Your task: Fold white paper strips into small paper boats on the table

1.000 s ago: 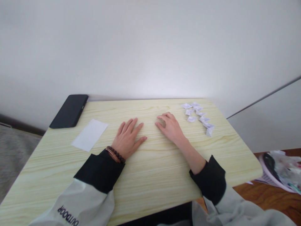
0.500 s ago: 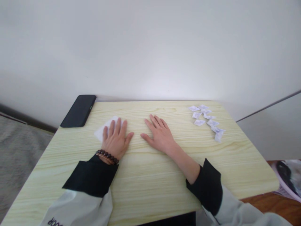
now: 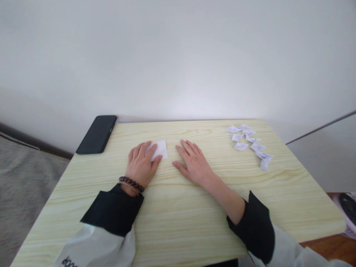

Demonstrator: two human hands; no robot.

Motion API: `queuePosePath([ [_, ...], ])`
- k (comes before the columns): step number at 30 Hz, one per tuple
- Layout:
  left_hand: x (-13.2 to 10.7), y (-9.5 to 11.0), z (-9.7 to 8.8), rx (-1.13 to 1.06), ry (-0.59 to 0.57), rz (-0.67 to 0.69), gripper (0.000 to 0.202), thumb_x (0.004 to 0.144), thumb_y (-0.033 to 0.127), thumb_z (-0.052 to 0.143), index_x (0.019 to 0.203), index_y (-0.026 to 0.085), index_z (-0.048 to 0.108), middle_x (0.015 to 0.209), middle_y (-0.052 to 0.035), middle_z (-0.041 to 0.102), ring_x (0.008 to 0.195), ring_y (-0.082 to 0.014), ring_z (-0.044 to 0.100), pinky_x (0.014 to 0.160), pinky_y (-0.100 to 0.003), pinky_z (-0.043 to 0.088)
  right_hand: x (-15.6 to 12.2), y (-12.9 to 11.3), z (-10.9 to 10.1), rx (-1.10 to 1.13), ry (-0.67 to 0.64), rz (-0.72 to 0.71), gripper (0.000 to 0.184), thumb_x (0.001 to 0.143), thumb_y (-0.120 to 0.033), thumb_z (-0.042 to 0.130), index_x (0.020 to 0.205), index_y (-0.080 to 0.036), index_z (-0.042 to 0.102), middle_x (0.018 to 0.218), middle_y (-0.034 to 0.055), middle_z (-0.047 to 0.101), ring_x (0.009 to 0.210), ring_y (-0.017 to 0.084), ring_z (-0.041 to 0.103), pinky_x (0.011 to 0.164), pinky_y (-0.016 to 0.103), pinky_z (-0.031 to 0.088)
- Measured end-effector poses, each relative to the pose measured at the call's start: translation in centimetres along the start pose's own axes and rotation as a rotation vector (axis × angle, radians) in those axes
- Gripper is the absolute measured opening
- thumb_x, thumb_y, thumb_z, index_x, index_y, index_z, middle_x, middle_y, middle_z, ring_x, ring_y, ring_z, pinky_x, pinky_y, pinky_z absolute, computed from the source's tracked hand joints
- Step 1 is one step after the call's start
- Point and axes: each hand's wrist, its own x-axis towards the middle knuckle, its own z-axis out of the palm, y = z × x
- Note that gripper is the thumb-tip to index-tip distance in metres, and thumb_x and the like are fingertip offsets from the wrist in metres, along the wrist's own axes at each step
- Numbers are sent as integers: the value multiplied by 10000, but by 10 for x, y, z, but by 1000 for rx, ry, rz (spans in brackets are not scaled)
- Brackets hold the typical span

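Note:
A small white sheet of paper [image 3: 160, 150] lies on the table between my hands, its left part hidden under my fingers. My left hand [image 3: 141, 163], with a dark beaded bracelet at the wrist, has its fingers bent over the sheet. The index finger rests on top and the thumb is at the near edge. To the right of the paper, my right hand [image 3: 194, 161] lies palm down on the wood with the fingers stretched out, touching only the table.
Several small folded white paper pieces [image 3: 241, 147] sit at the back right of the pale wooden table [image 3: 178, 215]. A black phone [image 3: 97, 134] lies at the back left corner. Behind the table rises a white wall [image 3: 178, 59].
The paper has shifted right, from beneath my flat left hand to between the hands. My left fingers have bent around it. My right hand stays flat; the view has shifted slightly.

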Motion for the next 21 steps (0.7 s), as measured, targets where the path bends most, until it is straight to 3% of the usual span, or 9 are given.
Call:
queuePosePath([
  [5, 18, 10, 3, -144, 25, 1, 507, 855, 387, 453, 1297, 141, 442, 1186, -143, 550, 1076, -317, 471, 922, -497, 390, 0, 1, 1, 23, 21, -5, 554, 910, -476, 392, 1338, -129, 446, 1464, 144, 336, 1362, 287, 268, 1111, 472, 214],
  [8, 27, 21, 5, -408, 54, 36, 430, 808, 307, 524, 1199, 130, 494, 1083, -113, 560, 1007, -247, 515, 917, -400, 435, 2, 3, 2, 105, 98, -7, 498, 914, -442, 413, 1289, -124, 486, 1395, 137, 441, 1315, 278, 337, 1093, 453, 244],
  [12, 24, 34, 3, -627, 44, 52, 327, 776, 288, 573, 1076, 172, 514, 1043, -86, 548, 963, -217, 541, 848, -363, 479, 6, 5, 1, 324, 200, 16, 300, 932, -366, 409, 1027, -159, 604, 998, 88, 659, 980, 206, 562, 898, 343, 421],
  [15, 17, 34, 3, -681, 45, 60, 388, 732, 299, 626, 1073, 171, 489, 1069, -94, 539, 1011, -235, 530, 890, -400, 460, 7, 5, 0, 433, 229, 74, 258, 919, -356, 426, 833, -178, 592, 774, 42, 627, 754, 168, 561, 715, 284, 439],
  [18, 13, 31, 3, -880, -4, -49, 410, 730, 354, 641, 1058, 168, 479, 1027, -83, 579, 943, -224, 577, 826, -381, 492, 6, 5, 0, 576, 256, 151, 226, 924, -343, 399, 838, -188, 539, 707, 8, 583, 655, 140, 547, 618, 252, 420],
  [21, 14, 28, 2, -1184, -131, -163, 364, 731, 419, 649, 953, 171, 501, 880, -48, 642, 778, -186, 620, 689, -315, 515, 6, 4, 0, 778, 283, 233, 191, 919, -375, 401, 882, -211, 491, 660, -22, 549, 580, 125, 553, 542, 232, 427],
])
